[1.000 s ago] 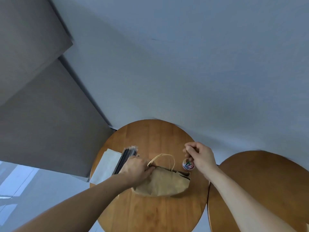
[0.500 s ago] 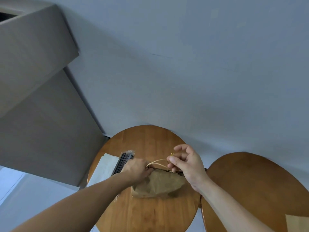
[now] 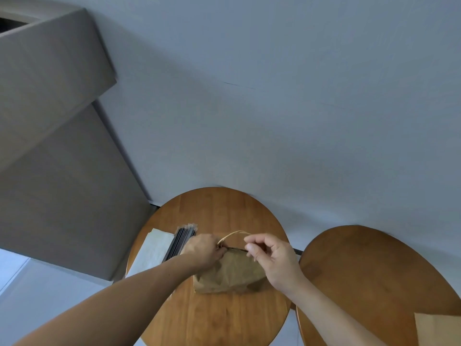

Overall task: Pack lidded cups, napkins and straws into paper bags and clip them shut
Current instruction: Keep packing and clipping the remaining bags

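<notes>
While the paper bag is pinched shut by the left hand, both edges should be caught squarely. Right hand fingers are pinched at its rim; clip not discernible.

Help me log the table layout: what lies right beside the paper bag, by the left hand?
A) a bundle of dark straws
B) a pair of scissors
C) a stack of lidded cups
A: the bundle of dark straws lies next to the paper bag, partly over white napkins.
</notes>
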{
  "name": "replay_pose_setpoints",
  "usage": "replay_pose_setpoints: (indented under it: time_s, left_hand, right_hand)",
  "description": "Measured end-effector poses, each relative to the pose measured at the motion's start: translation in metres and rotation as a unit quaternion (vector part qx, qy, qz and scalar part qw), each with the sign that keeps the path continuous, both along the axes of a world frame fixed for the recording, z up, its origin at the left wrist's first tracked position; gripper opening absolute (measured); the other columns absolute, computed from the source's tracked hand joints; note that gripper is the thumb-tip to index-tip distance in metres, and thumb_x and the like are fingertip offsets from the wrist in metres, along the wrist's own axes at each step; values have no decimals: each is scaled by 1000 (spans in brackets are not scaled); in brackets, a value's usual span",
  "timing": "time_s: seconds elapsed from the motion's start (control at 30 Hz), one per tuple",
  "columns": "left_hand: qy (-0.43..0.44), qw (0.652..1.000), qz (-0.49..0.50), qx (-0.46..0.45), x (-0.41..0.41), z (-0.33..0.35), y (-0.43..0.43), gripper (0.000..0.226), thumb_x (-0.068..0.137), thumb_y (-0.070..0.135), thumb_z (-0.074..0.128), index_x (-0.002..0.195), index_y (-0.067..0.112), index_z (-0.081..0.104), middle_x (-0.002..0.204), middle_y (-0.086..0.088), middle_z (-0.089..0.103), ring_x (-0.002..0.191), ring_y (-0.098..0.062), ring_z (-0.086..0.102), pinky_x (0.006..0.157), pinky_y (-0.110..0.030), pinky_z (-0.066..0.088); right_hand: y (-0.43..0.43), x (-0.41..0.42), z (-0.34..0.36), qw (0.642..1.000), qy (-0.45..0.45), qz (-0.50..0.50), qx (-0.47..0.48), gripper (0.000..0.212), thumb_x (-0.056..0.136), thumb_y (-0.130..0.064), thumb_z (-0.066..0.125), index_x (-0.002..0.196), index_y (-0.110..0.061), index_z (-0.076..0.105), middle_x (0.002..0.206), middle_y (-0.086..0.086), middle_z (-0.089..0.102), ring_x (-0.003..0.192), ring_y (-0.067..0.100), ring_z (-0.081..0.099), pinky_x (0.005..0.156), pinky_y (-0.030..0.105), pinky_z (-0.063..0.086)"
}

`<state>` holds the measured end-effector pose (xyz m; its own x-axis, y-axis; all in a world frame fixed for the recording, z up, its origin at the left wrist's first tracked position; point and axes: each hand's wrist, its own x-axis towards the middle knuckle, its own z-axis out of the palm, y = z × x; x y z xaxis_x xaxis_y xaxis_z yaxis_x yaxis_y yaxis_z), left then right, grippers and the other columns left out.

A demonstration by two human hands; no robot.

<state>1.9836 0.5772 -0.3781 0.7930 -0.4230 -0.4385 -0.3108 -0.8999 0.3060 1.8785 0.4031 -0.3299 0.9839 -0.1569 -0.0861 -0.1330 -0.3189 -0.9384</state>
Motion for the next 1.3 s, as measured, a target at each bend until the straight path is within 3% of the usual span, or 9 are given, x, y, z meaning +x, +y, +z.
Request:
replay_pose_setpoints:
  time_s: [0.1, 0.2, 0.33, 0.47, 0.6, 0.7, 0.9, 1.07, 1.3]
  left_hand:
    - [-4, 1000, 2, -8, 1, -4, 0, 23, 99, 44, 49, 87, 29, 63, 83, 1, 63, 72, -15, 52, 57, -26, 36]
    - [-8, 1000, 9, -22, 1, -7, 0, 25, 98, 44, 50, 97, 28, 69, 90, 0, 69, 75, -17, 58, 53, -25, 36]
    - [-19, 999, -2, -47, -1, -14, -1, 25, 98, 40, 49, 111, 30, 69, 101, -1, 72, 94, -22, 66, 66, -27, 42]
    - [-69, 994, -20, -86, -7, -20, 1, 22, 92, 35, 50, 104, 31, 69, 101, 3, 72, 97, -21, 64, 77, -31, 38]
    - [-128, 985, -25, -111, -14, -32, 3, 23, 84, 36, 55, 105, 33, 65, 102, 11, 70, 99, -15, 62, 91, -33, 37]
    - [-168, 977, -27, -130, -15, -44, 4, 18, 86, 37, 57, 99, 28, 65, 96, 9, 69, 93, -16, 63, 88, -30, 31]
    - [-153, 969, -53, -185, -8, -44, 11, 15, 91, 39, 61, 96, 28, 71, 93, 11, 69, 92, -13, 62, 87, -28, 26]
    - [-142, 969, -78, -187, -3, -39, 13, 17, 95, 38, 58, 100, 28, 71, 97, 12, 70, 96, -15, 62, 87, -27, 26]
    - [-120, 977, -97, -145, 2, -40, 12, 29, 99, 45, 47, 101, 26, 69, 98, 11, 69, 94, -16, 59, 97, -32, 32]
  right_hand:
    - [5, -2, -7, 991, 25, 76, -105, 29, 93, -20, 65, 119, -31, 58, 81, -17, 68, 84, 3, 66, 78, 15, 52]
    - [7, 6, -15, 973, -13, 89, -215, 16, 91, -18, 68, 107, -19, 69, 88, -13, 70, 84, 3, 65, 78, 13, 50]
    - [16, 20, -24, 947, -71, 119, -291, 16, 88, -4, 66, 97, -12, 76, 93, -2, 67, 84, 10, 64, 78, 0, 36]
    - [15, 34, -32, 931, -75, 147, -324, 26, 88, 0, 62, 102, -15, 77, 93, 3, 65, 86, 21, 63, 77, 26, 51]
    - [10, 50, -37, 913, -2, 168, -372, 21, 95, -13, 55, 111, -19, 68, 106, 1, 66, 98, 22, 62, 83, 35, 52]
    - [6, 57, -37, 903, 28, 168, -395, 9, 96, -24, 55, 104, -24, 58, 103, -2, 68, 95, 22, 65, 78, 42, 55]
    - [3, 58, -35, 885, -3, 211, -415, 12, 98, -23, 52, 107, -20, 60, 94, 0, 69, 83, 21, 65, 70, 38, 55]
    - [6, 64, -34, 846, -4, 253, -469, 12, 96, -12, 48, 105, -15, 55, 83, 4, 65, 72, 26, 62, 60, 43, 52]
    - [10, 72, -36, 789, -9, 314, -528, 34, 96, -4, 41, 125, -14, 54, 104, 9, 67, 91, 29, 65, 74, 43, 55]
